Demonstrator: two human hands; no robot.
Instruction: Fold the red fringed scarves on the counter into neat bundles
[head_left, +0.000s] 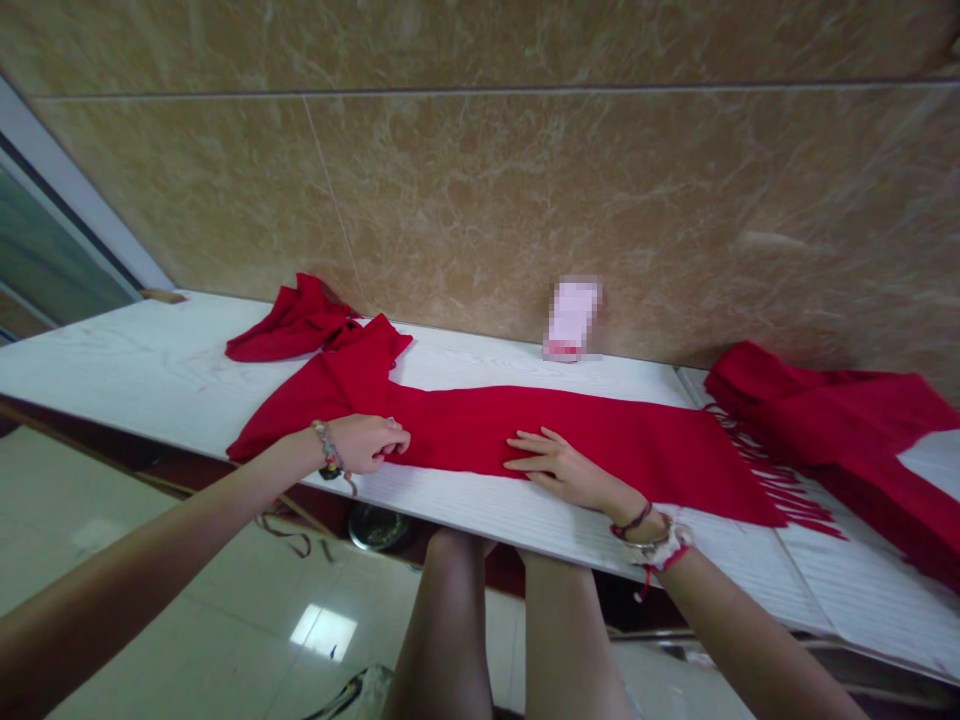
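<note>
Red scarf (465, 425) lies lengthwise on the white surface (142, 370), mid-section flat between and under the hands. Its left part is loosely folded and bunched; its right end is fringed, with the fringe (810, 510) pointing right.

Left hand (367, 443): on the scarf near its front edge, just right of the bunched part. Fingers curled in; can't tell if they pinch any cloth. Beaded bracelet (328, 448) on that wrist.

Right hand (562, 470): palm down, wide, fingers spread on the flat scarf, fingertips pointing left. Not gripping. Bracelets (660, 543) on that wrist.

More red cloth (289, 325) sits behind the bunched part, toward the wall (465, 210); can't tell if it's the same piece. Another red cloth (817, 410) lies folded at far right, next to the fringe. Pink item (572, 318), pixelated, stands against the wall, behind the scarf. Round metal-rimmed dish (379, 527) is below the surface's front edge.
</note>
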